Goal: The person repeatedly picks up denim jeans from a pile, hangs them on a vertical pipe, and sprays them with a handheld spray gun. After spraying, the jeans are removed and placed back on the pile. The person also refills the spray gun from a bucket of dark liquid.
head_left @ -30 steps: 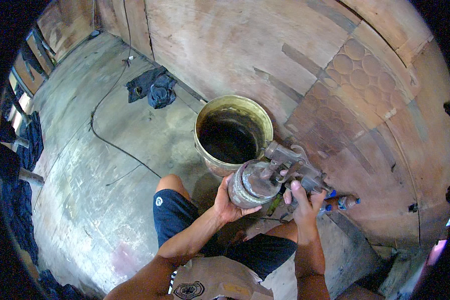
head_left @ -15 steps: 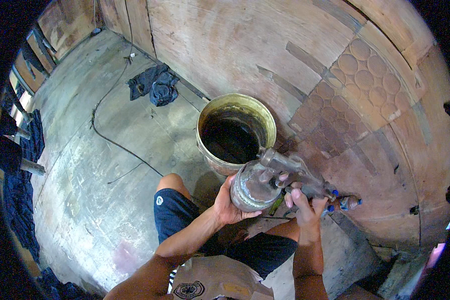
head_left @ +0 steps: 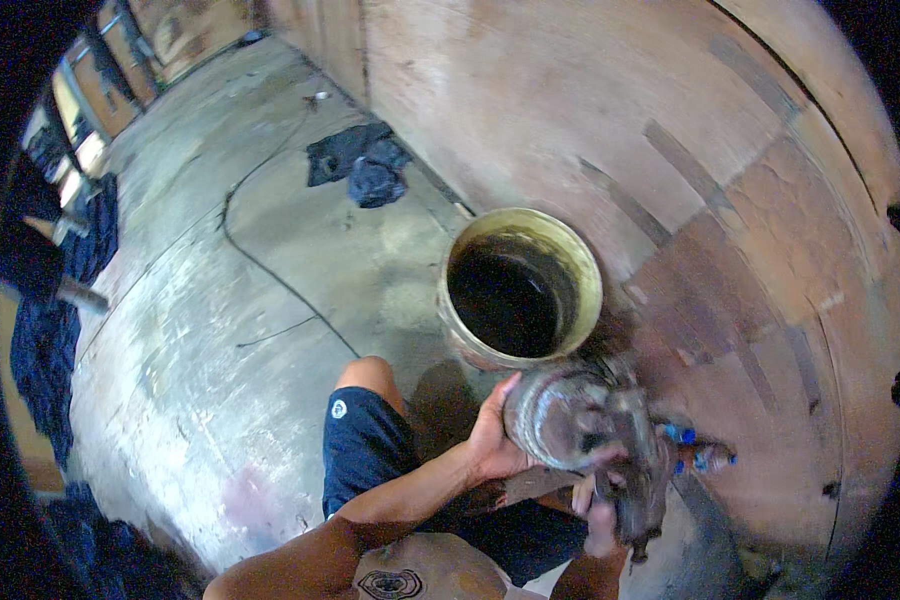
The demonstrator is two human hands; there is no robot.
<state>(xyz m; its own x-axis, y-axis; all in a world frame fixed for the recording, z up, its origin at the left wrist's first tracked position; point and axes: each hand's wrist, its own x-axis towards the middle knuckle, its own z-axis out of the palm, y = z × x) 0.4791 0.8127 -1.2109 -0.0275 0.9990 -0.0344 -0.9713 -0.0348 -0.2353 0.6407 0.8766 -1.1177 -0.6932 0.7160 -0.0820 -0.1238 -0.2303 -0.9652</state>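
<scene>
In my hands is a grey, stained paint spray gun (head_left: 630, 450) with a round metal cup (head_left: 550, 415), tilted on its side and blurred. My left hand (head_left: 498, 440) is wrapped round the side of the cup. My right hand (head_left: 598, 515) grips the gun's handle, its fingers partly hidden and smeared by motion. Just beyond the cup stands a dirty, pale yellow bucket (head_left: 582, 262), dark inside; I cannot tell whether the spray gun touches it.
Small bottles with blue caps (head_left: 712, 459) lie right of the spray gun. A crumpled black sheet (head_left: 355, 165) rests on the floor near the patched wooden wall (head_left: 530, 110). A thin dark cable (head_left: 270, 272) crosses the floor on the left. Dark fabric (head_left: 40, 350) hangs at the far left.
The spray gun and both hands have come down, nearer my body and away from the bucket's mouth. The whole view has shifted, so the bucket appears further right.
</scene>
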